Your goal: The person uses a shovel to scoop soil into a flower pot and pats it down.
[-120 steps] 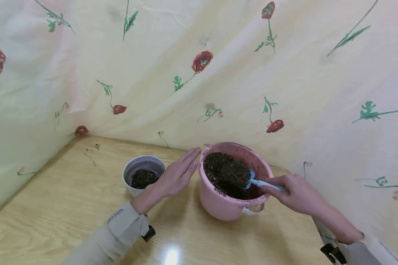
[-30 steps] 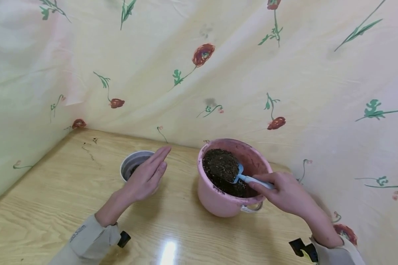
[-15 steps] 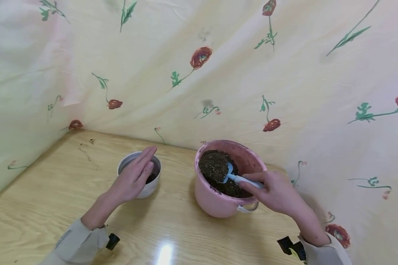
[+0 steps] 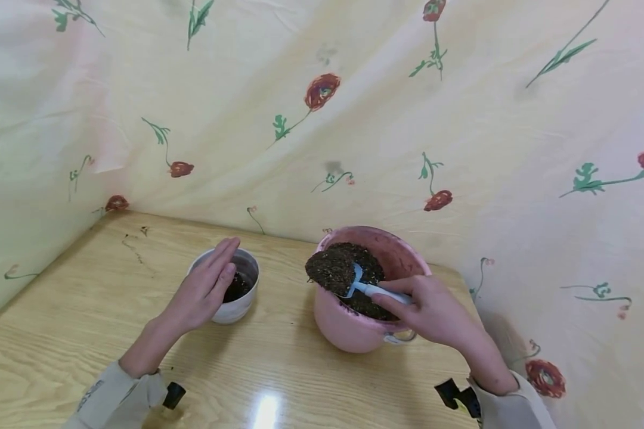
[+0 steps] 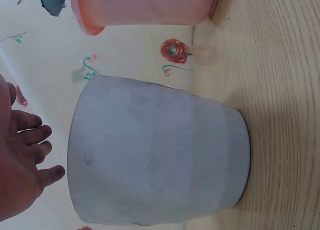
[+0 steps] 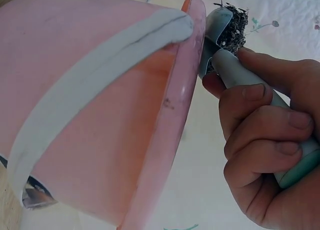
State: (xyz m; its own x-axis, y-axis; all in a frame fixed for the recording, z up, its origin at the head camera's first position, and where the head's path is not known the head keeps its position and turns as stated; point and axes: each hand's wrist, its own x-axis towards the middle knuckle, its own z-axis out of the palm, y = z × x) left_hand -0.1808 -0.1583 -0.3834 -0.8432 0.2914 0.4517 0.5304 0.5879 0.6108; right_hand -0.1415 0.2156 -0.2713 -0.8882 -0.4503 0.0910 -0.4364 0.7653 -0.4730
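My right hand (image 4: 426,307) grips the pale handle of a small blue trowel (image 4: 358,280), its fingers curled round it in the right wrist view. A heap of dark soil (image 4: 330,271) loads the blade, which overlaps the left rim of the pink bucket (image 4: 349,333). More soil fills the lower part of the bucket. My left hand (image 4: 198,295) hovers over the near left side of the white pot (image 4: 238,313), fingers extended. Some soil (image 4: 238,287) shows inside that pot. In the left wrist view the hand's fingertips stand just above the rim of the white pot (image 5: 160,150).
Both containers stand on a wooden table (image 4: 279,369). A flowered cloth (image 4: 381,119) hangs along the back and sides. A white handle (image 6: 95,90) hangs on the bucket's side. Scattered soil crumbs (image 4: 144,230) lie at the back left.
The right hand has lifted the soil-laden trowel and carried it left to the bucket's rim. My left hand has moved left from beside the bucket to over the white pot.
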